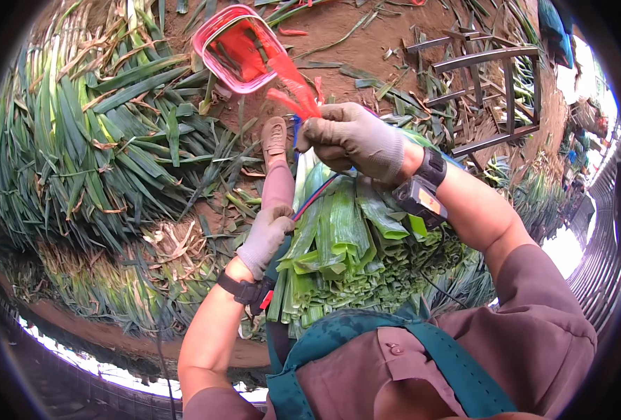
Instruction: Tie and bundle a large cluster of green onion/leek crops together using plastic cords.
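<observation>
My right hand, in a pale work glove with darkened fingers, is closed on a bunch of red plastic strips whose loose ends point up toward the bucket. A thin red-and-blue cord runs from my gloved left hand, whose fingers are curled around its end. Under and between my hands lies a thick bundle of leeks, its cut green leaf ends facing my body. The cord crosses over the leaves, and its far end is lost near my right hand.
A pink-rimmed bucket holding red strips stands on the soil beyond my hands. Large heaps of leeks fill the left side. A metal frame lies at the far right among leaf scraps. My shoe rests beside the bundle.
</observation>
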`<act>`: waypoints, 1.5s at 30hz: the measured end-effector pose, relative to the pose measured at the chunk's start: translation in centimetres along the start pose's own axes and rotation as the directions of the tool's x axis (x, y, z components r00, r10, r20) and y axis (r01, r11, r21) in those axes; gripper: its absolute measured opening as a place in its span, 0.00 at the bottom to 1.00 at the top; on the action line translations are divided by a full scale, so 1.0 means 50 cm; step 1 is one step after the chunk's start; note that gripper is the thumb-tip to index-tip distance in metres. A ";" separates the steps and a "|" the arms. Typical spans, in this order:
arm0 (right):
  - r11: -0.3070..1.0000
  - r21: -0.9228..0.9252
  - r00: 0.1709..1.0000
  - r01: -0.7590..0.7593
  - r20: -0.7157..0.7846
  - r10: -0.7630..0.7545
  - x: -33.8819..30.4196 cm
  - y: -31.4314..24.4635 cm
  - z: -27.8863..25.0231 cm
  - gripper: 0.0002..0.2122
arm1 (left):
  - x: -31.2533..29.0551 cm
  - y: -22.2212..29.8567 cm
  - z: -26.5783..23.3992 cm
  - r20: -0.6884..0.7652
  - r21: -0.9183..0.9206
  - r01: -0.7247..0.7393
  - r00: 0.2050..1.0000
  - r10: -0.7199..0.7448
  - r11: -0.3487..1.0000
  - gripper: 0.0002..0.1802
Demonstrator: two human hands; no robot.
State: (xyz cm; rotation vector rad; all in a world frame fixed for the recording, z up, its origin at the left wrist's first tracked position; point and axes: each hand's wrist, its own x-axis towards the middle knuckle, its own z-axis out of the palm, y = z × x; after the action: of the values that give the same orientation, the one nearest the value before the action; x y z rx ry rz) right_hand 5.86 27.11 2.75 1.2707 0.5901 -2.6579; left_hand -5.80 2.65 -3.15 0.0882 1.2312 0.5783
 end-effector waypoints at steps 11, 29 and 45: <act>0.993 -0.093 0.997 0.072 0.046 -0.068 -0.016 0.009 -0.001 0.11 | -0.012 0.098 0.057 -0.136 0.483 -0.267 0.918 0.373 0.834 0.07; 0.970 -0.241 0.989 -0.005 0.143 0.040 -0.119 0.002 0.061 0.11 | -0.020 0.095 0.076 0.026 0.494 -0.249 0.962 0.272 0.833 0.10; 0.882 0.376 0.959 0.284 -0.094 -0.269 -0.333 0.044 -0.138 0.16 | -0.032 -0.117 0.145 -0.191 0.233 -0.323 0.910 0.369 0.917 0.17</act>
State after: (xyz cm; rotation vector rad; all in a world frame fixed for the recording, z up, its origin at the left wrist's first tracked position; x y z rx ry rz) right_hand 22.03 27.13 11.03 1.4301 0.2705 -3.1112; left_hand 2.60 -1.32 -1.39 0.4253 1.5133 0.7914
